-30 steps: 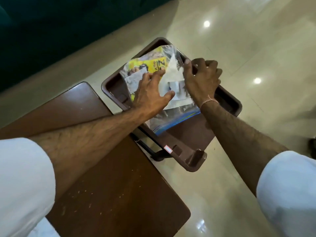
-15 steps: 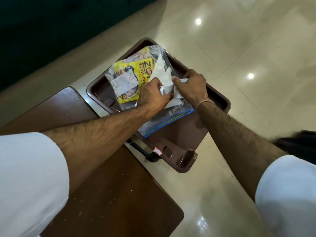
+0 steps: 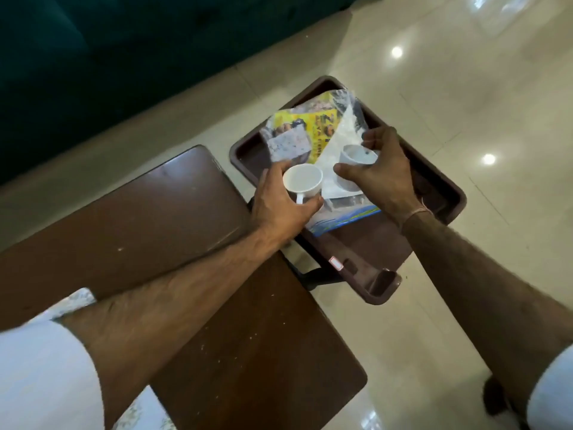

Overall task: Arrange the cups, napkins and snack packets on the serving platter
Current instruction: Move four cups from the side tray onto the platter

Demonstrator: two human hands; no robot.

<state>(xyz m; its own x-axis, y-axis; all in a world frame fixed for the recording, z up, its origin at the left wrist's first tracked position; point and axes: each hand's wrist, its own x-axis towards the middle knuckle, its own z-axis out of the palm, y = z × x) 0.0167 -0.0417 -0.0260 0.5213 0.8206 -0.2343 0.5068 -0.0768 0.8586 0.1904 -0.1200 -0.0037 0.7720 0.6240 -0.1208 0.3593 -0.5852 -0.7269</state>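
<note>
Over brown serving platter (image 3: 440,193): left hand (image 3: 279,203) now clasping white cup (image 3: 302,181), right hand (image 3: 381,169) clasping second cup (image 3: 356,156). Both freshly out of clear bag (image 3: 328,193) beneath grips; snack packet (image 3: 307,128), napkin (image 3: 341,131) still bagged beyond fingers. Unpacking begun, arranging pending.

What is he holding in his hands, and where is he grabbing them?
Each hand holds a small white cup. The left hand wraps around the body of one cup, by its handle. The right hand grips the other cup across its rim.
</note>
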